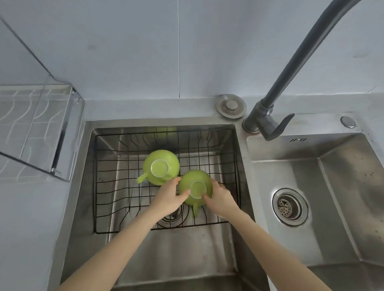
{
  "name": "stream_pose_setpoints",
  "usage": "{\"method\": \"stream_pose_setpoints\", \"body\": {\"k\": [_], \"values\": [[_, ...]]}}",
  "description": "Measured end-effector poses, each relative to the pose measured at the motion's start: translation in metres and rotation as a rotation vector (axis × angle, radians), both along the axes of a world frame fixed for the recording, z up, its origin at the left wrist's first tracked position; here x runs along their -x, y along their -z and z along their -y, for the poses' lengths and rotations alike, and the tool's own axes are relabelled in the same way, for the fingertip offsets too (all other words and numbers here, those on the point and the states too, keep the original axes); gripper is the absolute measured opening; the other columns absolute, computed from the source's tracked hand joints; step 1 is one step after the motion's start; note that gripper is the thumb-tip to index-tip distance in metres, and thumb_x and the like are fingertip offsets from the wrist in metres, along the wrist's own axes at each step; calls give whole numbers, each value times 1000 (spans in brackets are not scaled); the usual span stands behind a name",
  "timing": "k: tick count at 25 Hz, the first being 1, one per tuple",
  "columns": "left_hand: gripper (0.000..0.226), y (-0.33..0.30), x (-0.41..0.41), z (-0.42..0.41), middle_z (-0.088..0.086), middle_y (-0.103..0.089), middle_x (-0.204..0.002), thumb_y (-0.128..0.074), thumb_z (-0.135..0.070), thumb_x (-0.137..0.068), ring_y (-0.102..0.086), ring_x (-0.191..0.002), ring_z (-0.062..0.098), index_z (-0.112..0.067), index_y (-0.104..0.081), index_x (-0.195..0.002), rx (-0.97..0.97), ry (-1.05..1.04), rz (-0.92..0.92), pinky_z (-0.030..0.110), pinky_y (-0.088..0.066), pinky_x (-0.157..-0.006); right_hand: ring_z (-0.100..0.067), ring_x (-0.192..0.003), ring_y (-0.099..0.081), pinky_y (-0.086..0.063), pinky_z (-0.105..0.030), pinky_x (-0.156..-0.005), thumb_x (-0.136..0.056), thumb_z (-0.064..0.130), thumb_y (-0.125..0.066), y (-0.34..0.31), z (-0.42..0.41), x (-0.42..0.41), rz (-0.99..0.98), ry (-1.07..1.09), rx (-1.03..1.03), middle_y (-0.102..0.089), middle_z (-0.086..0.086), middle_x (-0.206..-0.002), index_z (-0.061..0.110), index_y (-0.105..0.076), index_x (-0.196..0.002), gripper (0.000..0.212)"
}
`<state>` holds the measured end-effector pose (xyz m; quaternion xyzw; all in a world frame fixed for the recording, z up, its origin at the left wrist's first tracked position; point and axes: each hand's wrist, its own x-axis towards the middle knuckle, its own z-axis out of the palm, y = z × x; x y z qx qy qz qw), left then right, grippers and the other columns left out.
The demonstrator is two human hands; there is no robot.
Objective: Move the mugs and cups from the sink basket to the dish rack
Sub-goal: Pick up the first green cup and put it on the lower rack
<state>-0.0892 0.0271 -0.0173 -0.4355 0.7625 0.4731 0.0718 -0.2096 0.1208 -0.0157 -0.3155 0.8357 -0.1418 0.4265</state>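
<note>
While upturned, the near mug (195, 187) sits between both hands' grip.

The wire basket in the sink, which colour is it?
Black: the wire basket shows dark thin wires against the steel sink, in the head view.

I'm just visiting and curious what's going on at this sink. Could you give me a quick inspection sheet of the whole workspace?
Surface: steel double sink set in a grey counter; black wire sink basket sits in the left basin.
Job's things: two green mugs upside down in the basket, the far mug untouched, the near mug being held; dish rack at left looks empty.
Clutter: sink plug on the back ledge.
Grip: left hand and right hand both close around the near mug.
Cables: nothing seen.
Surroundings: dark faucet, plain wall, right basin drain.
</note>
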Motion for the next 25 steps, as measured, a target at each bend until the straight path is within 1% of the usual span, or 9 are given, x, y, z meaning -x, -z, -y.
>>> {"method": "stream_pose_setpoints", "body": {"k": [3,6,8,11,15,17,21,23,25], "values": [[59,21,5,1,13,-44,-138,-55,-32,-86,-44,-125,25,-8,-33,-135,-44,-31,54,33,-36,-100,-37,-121,-46,-39,-38,-100,-91,19,-48,17,3,2,46,75,1,-43,-20,-137,14,-20,-144,61],[61,37,9,2,14,-43,-138,-56,-32,-85,-44,-124,26,-5,-32,-135,-95,-64,77,34,-37,-100,-35,-123,-46,-39,-42,-105,-92,19,-46,28,4,2,95,167,27,-44,-19,-137,13,-20,-143,58],[61,43,11,2,15,-46,-136,-58,-29,-85,-46,-122,26,-4,-33,-134,-127,-103,58,31,-38,-97,-34,-125,-44,-38,-42,-106,-93,21,-44,34,6,2,136,227,25,-42,-18,-140,16,-16,-144,59],[58,46,15,2,11,-51,-131,-61,-25,-84,-52,-115,24,-6,-35,-132,-194,-206,17,23,-37,-83,-33,-127,-42,-37,-41,-106,-94,26,-44,40,8,2,161,288,24,-39,-15,-143,20,-14,-145,60],[60,49,16,2,12,-53,-129,-64,-24,-81,-54,-112,25,-7,-36,-131,-204,-278,5,23,-38,-83,-31,-126,-44,-39,-39,-102,-93,25,-47,39,9,2,156,329,70,-43,-14,-141,18,-20,-144,58],[58,47,14,1,11,-55,-126,-64,-25,-81,-54,-110,24,-7,-38,-129,-198,-294,6,23,-38,-82,-31,-125,-46,-41,-37,-100,-92,23,-49,36,9,1,154,343,90,-46,-14,-139,16,-24,-143,57],[52,31,5,-2,9,-59,-120,-65,-28,-80,-53,-94,16,-10,-43,-124,-211,-328,-30,25,-39,-80,-29,-121,-49,-42,-31,-93,-91,22,-52,20,6,-3,136,338,150,-50,-14,-135,15,-28,-141,56],[52,19,0,-6,8,-60,-117,-66,-28,-79,-53,-93,15,-10,-44,-122,-202,-352,-63,26,-40,-83,-28,-121,-49,-41,-29,-93,-91,26,-52,8,3,-6,115,337,171,-51,-13,-133,17,-29,-141,56],[53,5,-4,-10,6,-59,-116,-67,-28,-79,-51,-94,13,-9,-44,-123,-190,-363,-103,25,-38,-83,-28,-120,-48,-40,-31,-95,-90,30,-53,-4,-2,-9,95,341,195,-52,-13,-131,19,-29,-141,57]]}}
